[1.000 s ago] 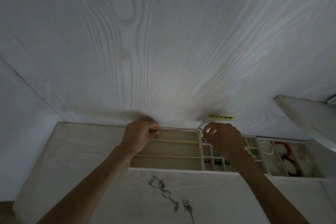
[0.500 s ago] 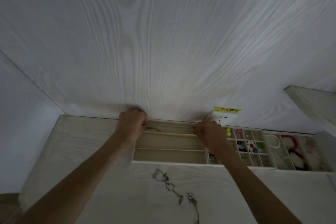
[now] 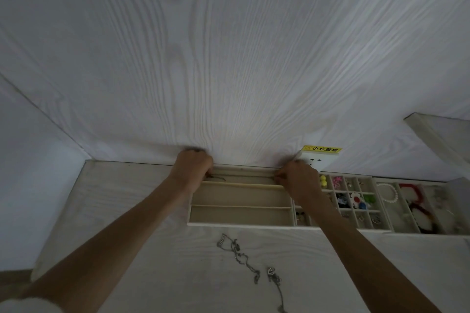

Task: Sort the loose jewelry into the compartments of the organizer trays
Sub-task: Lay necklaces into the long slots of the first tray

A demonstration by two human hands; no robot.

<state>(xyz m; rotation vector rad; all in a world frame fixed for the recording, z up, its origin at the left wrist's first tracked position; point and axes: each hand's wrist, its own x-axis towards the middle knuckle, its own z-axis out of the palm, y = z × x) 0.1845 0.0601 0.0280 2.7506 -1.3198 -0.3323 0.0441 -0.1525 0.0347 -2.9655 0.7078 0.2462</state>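
- Left hand (image 3: 194,169): positioned at the left end of the rearmost long compartment of the organizer tray (image 3: 240,223). Fingers are curled down onto the end of a thin necklace chain (image 3: 219,178), apparently pinching it; exact finger contact is hidden by the knuckles.
- Thin necklace chain: lies lengthwise inside the rearmost long compartment. Judgement: both hands hold opposite ends so the chain is laid out straight and does not tangle.
- Loose chains (image 3: 239,253): an untidy cluster on the table (image 3: 127,198), in front of the tray and apart from it. Judgement: these remain to be sorted; the two nearer long compartments look unoccupied.
- Right hand (image 3: 296,178): placed at the right end of the same compartment, fingers curled and pressed together at the divider. What it pinches cannot be told with certainty; likely the other chain end.
- Wall socket (image 3: 316,162): mounted just behind the right hand. The yellow label (image 3: 322,149) above it carries Chinese characters, reading approximately "小心触电".
- Small-cell section (image 3: 356,201): right of the long compartments; holds yellow beads, a pink item and other coloured pieces.
- Second tray (image 3: 417,208): far right; contains a white bead bracelet (image 3: 389,193) and red items.
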